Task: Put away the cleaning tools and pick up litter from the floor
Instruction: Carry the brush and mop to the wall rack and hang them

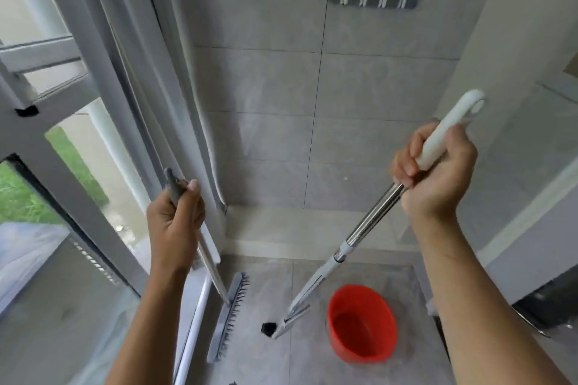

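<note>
My left hand (175,219) grips the grey top of a long-handled floor brush, whose grey bristled head (228,316) rests on the tiled floor below. My right hand (434,172) is closed around the white grip of a mop handle (366,222); its steel shaft slants down to a white mop head (289,322) on the floor. The handle's looped end (474,103) sticks up past my fist. On the wall above hangs a grey rack of hooks (373,0).
A red bucket (361,322) holding water stands on the floor right of the mop head. A small black floor drain (269,327) lies beside the mop head. Grey curtains (150,78) and a window frame run along the left. A glass partition stands at the right.
</note>
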